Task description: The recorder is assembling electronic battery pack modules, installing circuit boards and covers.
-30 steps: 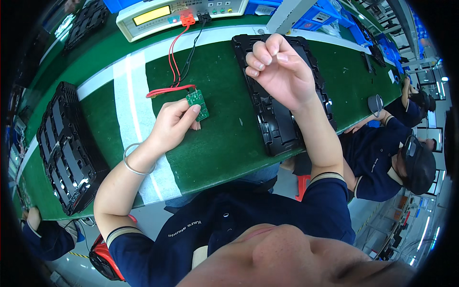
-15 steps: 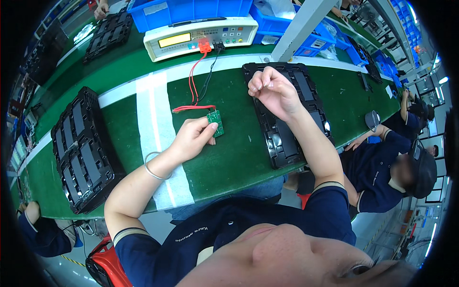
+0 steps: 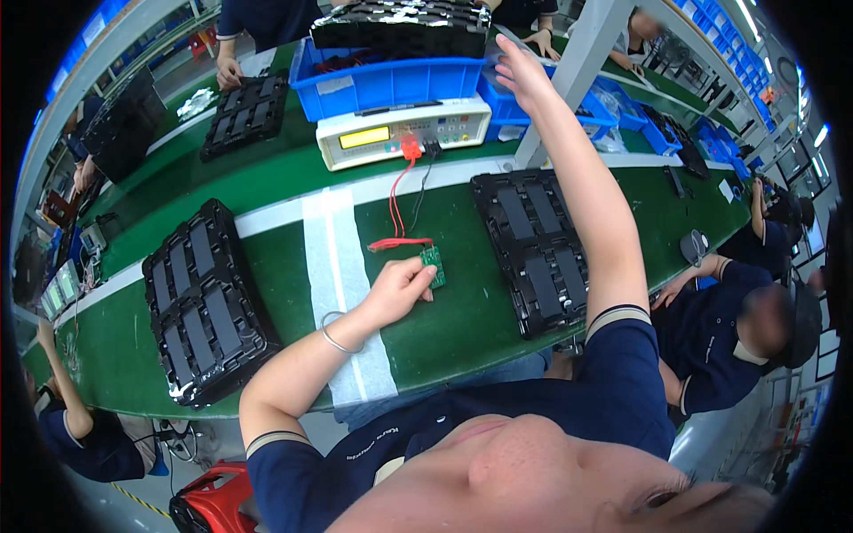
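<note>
Several workers (image 3: pixel 715 351) along green bench (image 3: pixel 444 346); left hand (image 3: pixel 398 290) pinching circuit board (image 3: pixel 433 265), right hand (image 3: pixel 528 76) spread near blue bin (image 3: pixel 395 91).

Green table (image 3: pixel 462 333) crossed by a white strip (image 3: pixel 338 266), left tray (image 3: pixel 200 302) laid on one side, right tray (image 3: pixel 530 244) on the other, meter (image 3: pixel 391 124) placed farther back, red lead (image 3: pixel 393 195) and black lead (image 3: pixel 418 195) trailed before it

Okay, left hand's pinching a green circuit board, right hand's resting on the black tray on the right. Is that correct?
Not quite: the right hand is not on the black tray. The head view shows it raised beyond the tray, near a blue bin. The left hand is pinching the green circuit board.
</note>
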{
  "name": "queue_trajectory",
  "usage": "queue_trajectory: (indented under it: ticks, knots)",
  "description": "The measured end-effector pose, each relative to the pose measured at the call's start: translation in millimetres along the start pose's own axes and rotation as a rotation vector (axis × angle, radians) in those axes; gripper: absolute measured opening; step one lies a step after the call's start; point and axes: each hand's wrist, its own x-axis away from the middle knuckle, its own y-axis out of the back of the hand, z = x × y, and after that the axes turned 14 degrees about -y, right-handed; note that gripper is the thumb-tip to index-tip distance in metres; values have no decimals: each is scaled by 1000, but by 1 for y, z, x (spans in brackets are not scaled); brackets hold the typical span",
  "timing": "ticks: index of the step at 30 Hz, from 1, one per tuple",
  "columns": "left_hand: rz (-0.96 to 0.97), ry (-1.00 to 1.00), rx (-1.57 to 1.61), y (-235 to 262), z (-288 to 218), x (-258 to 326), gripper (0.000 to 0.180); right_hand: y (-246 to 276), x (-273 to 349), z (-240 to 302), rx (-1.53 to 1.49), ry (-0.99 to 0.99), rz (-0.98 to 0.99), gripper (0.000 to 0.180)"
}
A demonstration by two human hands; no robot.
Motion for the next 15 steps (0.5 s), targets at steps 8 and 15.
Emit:
queue_trajectory:
  ticks: [8, 15]
  knots:
    - [21, -45, -19, 5, 5, -2, 28, -28, -98, 22, -191, -235, 27, 52]
    - [9, -25, 52, 7, 0, -2, 30, -19, -138, 24, -259, -243, 168, 15]
